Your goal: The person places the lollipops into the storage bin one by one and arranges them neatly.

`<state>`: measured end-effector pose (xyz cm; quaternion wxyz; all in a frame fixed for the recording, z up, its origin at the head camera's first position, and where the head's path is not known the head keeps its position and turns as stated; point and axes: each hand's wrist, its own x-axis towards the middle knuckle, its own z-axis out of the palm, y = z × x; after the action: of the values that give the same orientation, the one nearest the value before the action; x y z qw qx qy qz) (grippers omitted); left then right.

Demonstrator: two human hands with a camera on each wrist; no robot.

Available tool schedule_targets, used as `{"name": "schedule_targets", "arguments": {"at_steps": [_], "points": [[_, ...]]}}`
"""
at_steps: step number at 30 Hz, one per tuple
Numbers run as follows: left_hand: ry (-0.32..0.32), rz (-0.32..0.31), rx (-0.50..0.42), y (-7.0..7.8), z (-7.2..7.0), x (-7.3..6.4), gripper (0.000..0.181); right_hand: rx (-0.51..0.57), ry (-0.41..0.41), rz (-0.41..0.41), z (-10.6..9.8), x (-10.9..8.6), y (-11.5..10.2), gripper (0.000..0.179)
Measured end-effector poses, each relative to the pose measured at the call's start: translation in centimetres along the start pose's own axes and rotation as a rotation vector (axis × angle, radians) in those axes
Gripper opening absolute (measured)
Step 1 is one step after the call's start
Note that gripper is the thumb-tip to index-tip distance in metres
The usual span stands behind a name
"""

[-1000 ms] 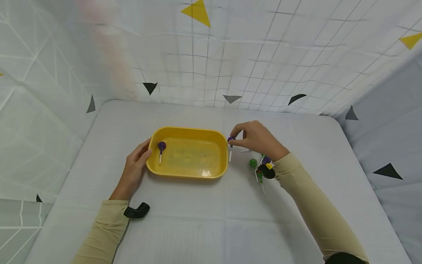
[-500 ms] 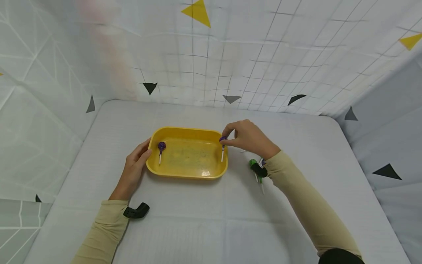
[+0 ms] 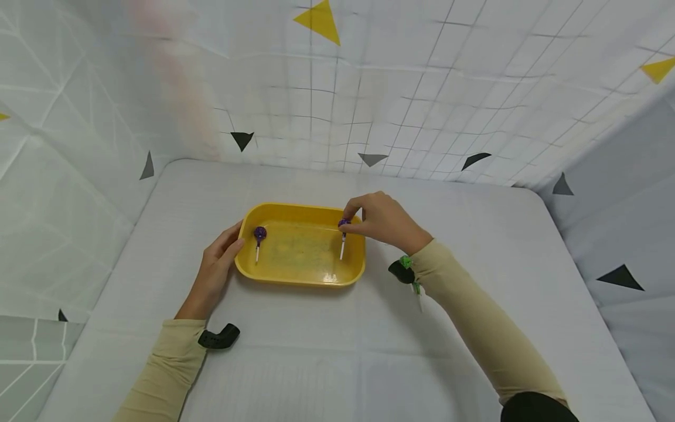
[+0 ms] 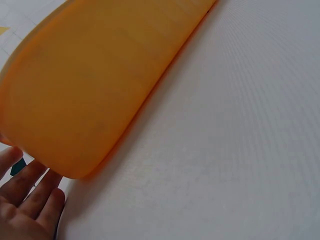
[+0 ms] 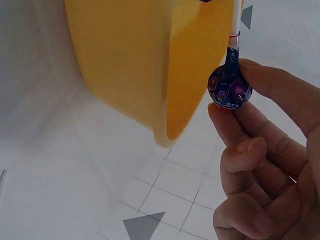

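Observation:
In the head view a yellow tray (image 3: 300, 282) stands on the white table. My left hand (image 3: 215, 264) holds its left end, the thumb at the rim and the fingers along the outer wall. One purple-wrapped lollipop (image 3: 260, 233) lies inside near that end, its white stick towards me. Over the tray's right end, my right hand (image 3: 387, 221) pinches another purple lollipop (image 3: 342, 249) by its candy head, the stick hanging down. The right wrist view shows thumb and fingertips on the dark, patterned wrapper (image 5: 229, 87) beside the tray wall (image 5: 120, 65).
To the right of the tray lie more lollipops, a green one (image 3: 405, 261) among them, partly hidden by my right sleeve (image 3: 469, 305) and the black wrist device (image 3: 402, 272). White sheeting with a grid (image 3: 401, 88) rises behind the table.
My right hand has carried the purple lollipop leftwards, from beside the tray to over its right end. More of the loose lollipops are now covered by the right arm. My left hand stays put.

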<state>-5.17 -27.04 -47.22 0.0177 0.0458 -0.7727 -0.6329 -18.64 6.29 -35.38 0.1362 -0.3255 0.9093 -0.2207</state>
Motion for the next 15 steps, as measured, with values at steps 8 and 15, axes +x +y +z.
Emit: {"name": "schedule_targets", "arguments": {"at_steps": [8, 15], "points": [[-0.007, 0.003, -0.001, 0.0, 0.1, 0.0, 0.056, 0.018, 0.004, -0.023, 0.8, 0.8, -1.0, 0.011], [-0.008, 0.004, -0.004, 0.0, 0.1, 0.0, 0.055, 0.005, 0.021, -0.066, 1.5, 1.7, -1.8, 0.012]]}}
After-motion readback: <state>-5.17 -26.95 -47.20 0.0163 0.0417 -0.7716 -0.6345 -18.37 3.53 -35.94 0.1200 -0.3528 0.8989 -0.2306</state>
